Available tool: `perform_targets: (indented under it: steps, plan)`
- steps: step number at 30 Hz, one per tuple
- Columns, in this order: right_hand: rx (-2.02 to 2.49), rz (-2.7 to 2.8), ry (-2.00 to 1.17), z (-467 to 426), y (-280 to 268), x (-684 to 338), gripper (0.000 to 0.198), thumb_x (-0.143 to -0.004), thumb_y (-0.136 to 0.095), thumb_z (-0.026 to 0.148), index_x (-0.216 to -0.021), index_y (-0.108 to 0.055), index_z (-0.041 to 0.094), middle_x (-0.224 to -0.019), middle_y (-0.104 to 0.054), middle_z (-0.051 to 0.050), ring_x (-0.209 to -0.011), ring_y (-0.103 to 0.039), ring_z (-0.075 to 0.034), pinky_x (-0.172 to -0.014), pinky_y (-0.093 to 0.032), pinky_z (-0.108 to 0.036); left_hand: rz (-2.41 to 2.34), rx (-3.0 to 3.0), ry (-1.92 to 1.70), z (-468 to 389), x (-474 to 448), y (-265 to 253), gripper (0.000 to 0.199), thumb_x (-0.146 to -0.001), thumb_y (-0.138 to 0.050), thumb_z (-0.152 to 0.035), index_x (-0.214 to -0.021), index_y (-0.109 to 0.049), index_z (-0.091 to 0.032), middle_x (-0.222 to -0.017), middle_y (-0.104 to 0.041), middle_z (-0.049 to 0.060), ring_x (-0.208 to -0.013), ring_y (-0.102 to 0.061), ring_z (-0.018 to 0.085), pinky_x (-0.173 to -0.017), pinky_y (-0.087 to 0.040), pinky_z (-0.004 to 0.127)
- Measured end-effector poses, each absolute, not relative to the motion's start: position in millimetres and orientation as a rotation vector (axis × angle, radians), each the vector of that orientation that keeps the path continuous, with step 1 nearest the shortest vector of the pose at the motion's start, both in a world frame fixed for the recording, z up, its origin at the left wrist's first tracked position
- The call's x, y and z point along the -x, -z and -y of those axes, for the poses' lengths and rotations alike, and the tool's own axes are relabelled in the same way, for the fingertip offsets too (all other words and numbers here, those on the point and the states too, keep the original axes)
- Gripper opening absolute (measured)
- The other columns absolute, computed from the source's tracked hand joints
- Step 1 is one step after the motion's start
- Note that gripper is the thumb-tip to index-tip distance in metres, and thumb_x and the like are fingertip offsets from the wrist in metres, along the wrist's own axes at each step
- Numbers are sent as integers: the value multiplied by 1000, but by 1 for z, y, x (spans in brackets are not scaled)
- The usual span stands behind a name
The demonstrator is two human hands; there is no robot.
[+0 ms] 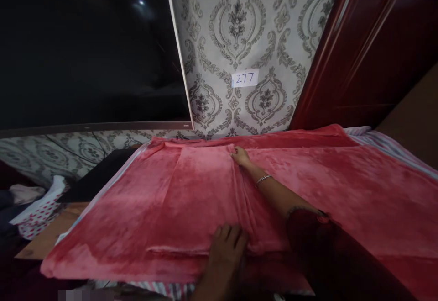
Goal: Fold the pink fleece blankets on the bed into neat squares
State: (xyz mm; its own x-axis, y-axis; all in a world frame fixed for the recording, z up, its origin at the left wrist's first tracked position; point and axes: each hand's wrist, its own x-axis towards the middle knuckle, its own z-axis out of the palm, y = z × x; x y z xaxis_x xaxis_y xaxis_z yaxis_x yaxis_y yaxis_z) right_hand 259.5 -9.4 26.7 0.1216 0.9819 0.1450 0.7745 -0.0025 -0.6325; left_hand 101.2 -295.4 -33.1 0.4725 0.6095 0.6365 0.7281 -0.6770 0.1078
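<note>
A large plush pinkish-red cloth point(198, 191) lies spread in front of me, with a folded part over its middle. My right hand point(241, 155) reaches to the far edge of this folded part and has its fingers closed on the cloth at the upper corner. Nearer to me, my left hand point(227, 244) rests on the near edge of the fold, fingers laid on the fabric and pointing away from me. Creases run down the cloth between the two hands.
Striped fabric point(407, 148) shows from under the cloth at the right and front. A large black screen point(92, 54) hangs at the left, and a dark red wooden panel point(362, 50) stands at the right. Dotted white fabric point(39, 212) lies at the far left.
</note>
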Motion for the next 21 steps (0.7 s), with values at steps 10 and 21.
perform_targets:
  steps: [10,21]
  plan:
    - [1660,2118,-256,59,-48,-211,79,-94,-56,55,-159,-34,17,-167,-23,-16,-153,-21,-33,-122,-20,-49,1514,2820,513,245,-41,-72,55,-97,-50,-38,-150,-47,-21,-152,-52,13,-143,-45,27,-117,-38,48]
    - [1733,2336,-43,92,-8,-206,77,-100,-40,62,-158,-36,12,-163,-31,-22,-153,-23,-36,-121,-15,-53,1852,2424,136,204,2,-14,68,-99,-46,-51,-159,-32,-24,-168,-21,17,-156,-16,38,-120,-19,67]
